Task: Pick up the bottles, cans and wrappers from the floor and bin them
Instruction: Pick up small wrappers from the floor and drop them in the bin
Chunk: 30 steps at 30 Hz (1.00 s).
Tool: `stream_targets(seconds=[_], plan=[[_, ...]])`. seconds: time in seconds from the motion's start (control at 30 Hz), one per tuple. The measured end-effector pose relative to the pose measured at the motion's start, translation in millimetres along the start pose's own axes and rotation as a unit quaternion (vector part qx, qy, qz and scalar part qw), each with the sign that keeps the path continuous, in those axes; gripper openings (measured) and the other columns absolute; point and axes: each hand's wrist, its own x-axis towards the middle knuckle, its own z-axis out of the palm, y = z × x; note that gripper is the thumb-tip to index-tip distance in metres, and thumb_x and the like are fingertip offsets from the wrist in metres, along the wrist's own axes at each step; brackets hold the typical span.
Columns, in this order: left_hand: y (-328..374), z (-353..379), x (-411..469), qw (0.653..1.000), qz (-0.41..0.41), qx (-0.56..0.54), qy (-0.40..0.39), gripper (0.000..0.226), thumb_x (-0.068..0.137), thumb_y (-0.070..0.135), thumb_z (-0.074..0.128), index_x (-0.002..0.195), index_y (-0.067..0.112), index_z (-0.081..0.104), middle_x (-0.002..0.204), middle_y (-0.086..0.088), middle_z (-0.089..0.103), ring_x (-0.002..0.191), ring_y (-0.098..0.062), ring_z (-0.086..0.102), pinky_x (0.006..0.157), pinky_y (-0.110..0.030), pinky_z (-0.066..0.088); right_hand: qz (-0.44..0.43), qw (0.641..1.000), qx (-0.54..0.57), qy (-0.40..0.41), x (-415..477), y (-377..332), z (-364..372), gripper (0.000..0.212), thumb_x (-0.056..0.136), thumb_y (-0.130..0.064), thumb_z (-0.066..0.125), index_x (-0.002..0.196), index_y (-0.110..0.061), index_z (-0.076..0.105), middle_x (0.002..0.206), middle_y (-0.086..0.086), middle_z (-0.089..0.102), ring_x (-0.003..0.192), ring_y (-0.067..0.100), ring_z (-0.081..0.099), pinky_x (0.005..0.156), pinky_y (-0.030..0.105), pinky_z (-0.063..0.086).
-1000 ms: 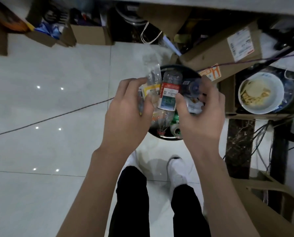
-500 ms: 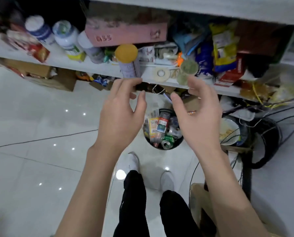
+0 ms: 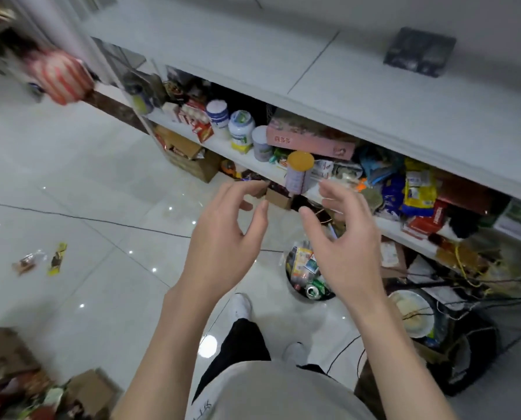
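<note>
Litter for the next pickup lies on the pale glossy tiled floor (image 3: pixel 71 177). A crumpled clear-and-brown wrapper (image 3: pixel 29 262) and a flat yellow-and-black wrapper (image 3: pixel 57 257) sit just beside each other, well out to the left of the left hand (image 3: pixel 223 237). That hand and the right hand (image 3: pixel 344 247) are both empty, raised side by side with fingers spread and loosely curved.

Below the right hand, partly hidden by it, stands the round dark bin (image 3: pixel 290 283), holding plastic bottles, cartons and a green can (image 3: pixel 313 291). I judge one load is dropped and the step in hand is going for more.

The next move calls for turning left, crossing the tiles, bending and pinching each thin wrapper off the slick surface.

A thin black cable (image 3: pixel 86 219) crosses the floor left of the left hand, on the way there. A brown cardboard box (image 3: pixel 92 392) sits low, left of the left forearm. Beyond the fingertips runs a white shelf (image 3: pixel 253 165) crowded with jars and packets. A white bowl (image 3: pixel 410 310) lies among tangled wires right of the right wrist.
</note>
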Motion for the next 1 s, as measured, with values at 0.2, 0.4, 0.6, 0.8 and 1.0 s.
stream_targets(seconds=[0.2,0.4,0.6,0.8,1.0], plan=[[-37.2,-53.6,-50.0,0.992,-0.100,0.009,0.071,0.029,0.097,0.038,0.055,0.124,0.030,0.061,0.118,0.019,0.059,0.107,-0.001,0.058,0.083,-0.014,0.043,-0.024,0.994,0.008,-0.105,-16.4,-21.3,39.0,0.042,0.095,-0.032,0.070,0.135,-0.026,0.058,0.126,-0.012,0.058,0.118,0.003,0.057,0.093,0.007,0.041],[-98.8,-114.4,-93.3,0.968,-0.200,0.003,0.150,0.026,0.096,0.037,0.060,0.122,0.033,0.062,0.118,0.023,0.058,0.113,-0.002,0.056,0.096,-0.026,0.044,-0.046,0.979,0.000,-0.198,-18.3,-56.0,115.3,0.042,0.094,-0.034,0.069,0.133,-0.029,0.058,0.124,-0.015,0.057,0.116,-0.003,0.055,0.091,0.001,0.037],[-174.6,-199.0,-133.1,0.927,-0.286,0.025,0.243,0.026,0.096,0.034,0.060,0.121,0.030,0.063,0.116,0.021,0.058,0.109,-0.002,0.057,0.092,-0.024,0.045,-0.100,0.946,-0.004,-0.307,-24.4,-117.0,241.7,0.040,0.095,-0.031,0.069,0.133,-0.025,0.059,0.122,-0.014,0.056,0.113,0.000,0.056,0.091,0.003,0.038],[-245.9,-283.2,-167.5,0.882,-0.351,0.059,0.308,0.027,0.096,0.035,0.058,0.123,0.031,0.062,0.116,0.022,0.058,0.109,0.001,0.056,0.087,-0.014,0.040,-0.148,0.911,0.003,-0.386,-42.2,-172.9,363.2,0.040,0.094,-0.031,0.070,0.132,-0.028,0.058,0.122,-0.013,0.056,0.113,-0.005,0.054,0.090,-0.001,0.036],[-298.1,-346.4,-175.5,0.858,-0.377,0.076,0.340,0.029,0.097,0.032,0.058,0.125,0.025,0.062,0.118,0.016,0.059,0.109,-0.004,0.057,0.095,-0.030,0.047,-0.163,0.884,0.010,-0.438,-49.5,-206.6,450.4,0.043,0.094,-0.031,0.070,0.135,-0.028,0.057,0.128,-0.011,0.056,0.114,-0.009,0.052,0.091,-0.001,0.035]])
